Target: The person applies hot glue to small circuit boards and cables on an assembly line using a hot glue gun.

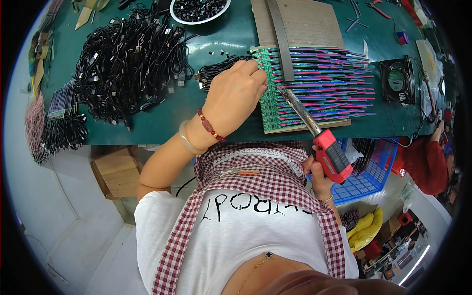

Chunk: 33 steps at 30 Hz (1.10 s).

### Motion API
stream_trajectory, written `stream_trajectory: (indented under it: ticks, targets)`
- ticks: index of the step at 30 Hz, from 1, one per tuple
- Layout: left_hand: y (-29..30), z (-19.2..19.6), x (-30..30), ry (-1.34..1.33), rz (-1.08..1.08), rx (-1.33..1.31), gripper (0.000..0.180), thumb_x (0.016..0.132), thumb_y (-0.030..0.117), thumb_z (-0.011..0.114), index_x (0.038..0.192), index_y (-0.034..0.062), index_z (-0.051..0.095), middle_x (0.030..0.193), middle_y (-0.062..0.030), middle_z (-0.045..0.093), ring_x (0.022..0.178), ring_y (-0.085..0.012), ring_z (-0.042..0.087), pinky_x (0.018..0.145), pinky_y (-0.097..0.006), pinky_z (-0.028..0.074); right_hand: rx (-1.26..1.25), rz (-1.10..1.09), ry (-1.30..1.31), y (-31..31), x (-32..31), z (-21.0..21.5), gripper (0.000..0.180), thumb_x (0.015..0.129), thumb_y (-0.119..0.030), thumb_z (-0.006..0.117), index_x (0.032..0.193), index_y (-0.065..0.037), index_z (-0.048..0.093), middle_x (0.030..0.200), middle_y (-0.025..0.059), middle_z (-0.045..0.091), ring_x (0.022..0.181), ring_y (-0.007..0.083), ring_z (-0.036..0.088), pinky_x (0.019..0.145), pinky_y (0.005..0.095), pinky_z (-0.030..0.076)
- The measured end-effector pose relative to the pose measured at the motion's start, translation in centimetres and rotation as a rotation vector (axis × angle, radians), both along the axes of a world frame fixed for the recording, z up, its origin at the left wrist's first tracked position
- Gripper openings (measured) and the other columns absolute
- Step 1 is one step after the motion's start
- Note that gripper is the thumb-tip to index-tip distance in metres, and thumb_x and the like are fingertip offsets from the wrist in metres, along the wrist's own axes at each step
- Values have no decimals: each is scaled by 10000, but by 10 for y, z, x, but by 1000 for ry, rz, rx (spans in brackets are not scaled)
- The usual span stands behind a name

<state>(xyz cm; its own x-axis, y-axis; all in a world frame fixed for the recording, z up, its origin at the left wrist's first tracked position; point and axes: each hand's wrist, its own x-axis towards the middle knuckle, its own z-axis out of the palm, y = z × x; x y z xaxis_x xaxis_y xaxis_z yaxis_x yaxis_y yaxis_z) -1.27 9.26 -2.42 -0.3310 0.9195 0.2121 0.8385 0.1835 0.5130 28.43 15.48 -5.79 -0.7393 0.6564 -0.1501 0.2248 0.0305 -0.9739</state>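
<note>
My right hand [318, 178] is wrapped round the red and black handle of a soldering gun [330, 152]. The gun's tip points up and left, onto a green circuit board panel [268, 110]. Rows of coloured wires [329, 86], in blue, pink and black, run rightward from this panel. My left hand [237, 91] is closed in a pinch at the panel's left edge; its fingertips and whatever they hold are hidden. Black cables [216, 71] lie beside and partly behind the left hand. A flat metal bar [281, 44] rests across the wires and the wooden board.
A large heap of black cables [132, 64] covers the table's left side. Behind it stands a white bowl [199, 20] of small black parts. A wooden board [309, 24] lies under the panel. To the right are a black fan [397, 81] and a blue crate [364, 184]. Someone's red sleeve [425, 164] shows farther right.
</note>
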Motion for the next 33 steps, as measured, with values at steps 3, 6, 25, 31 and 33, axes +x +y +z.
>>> stream_trajectory:
  ticks: [3,6,25,31,33]
  targets:
    - [0,2,0,6,-2,9,75,770,117,644,799,61,601,773,-61,516,787,-238,547,663,-346,466,1,-21,11,0,-5,6,507,915,-319,554,1261,24,412,616,43,490,527,122,456,528,276,395]
    - [3,0,-2,17,-2,10,76,766,114,644,800,62,599,777,-62,517,787,-236,547,660,-344,467,-30,-55,59,3,-15,11,507,909,-329,562,1241,25,417,609,45,492,502,121,452,495,264,388]
    - [-109,-3,-96,376,638,-177,215,783,114,659,911,37,504,841,-85,547,776,-279,535,679,-366,433,-383,-304,492,35,-78,51,397,904,-283,558,1134,15,430,596,74,481,442,140,452,427,273,388]
    - [-92,3,-84,286,637,-54,244,742,99,703,900,27,532,793,-99,541,737,-273,531,664,-377,438,-370,-333,516,37,-79,51,382,902,-261,558,1139,15,441,591,70,480,443,146,460,424,275,389]
    - [-92,6,-90,301,630,-84,239,736,75,705,903,12,546,756,-97,537,704,-249,525,650,-358,444,-379,-352,525,36,-78,52,376,901,-251,557,1141,14,444,591,69,480,443,147,462,424,276,390]
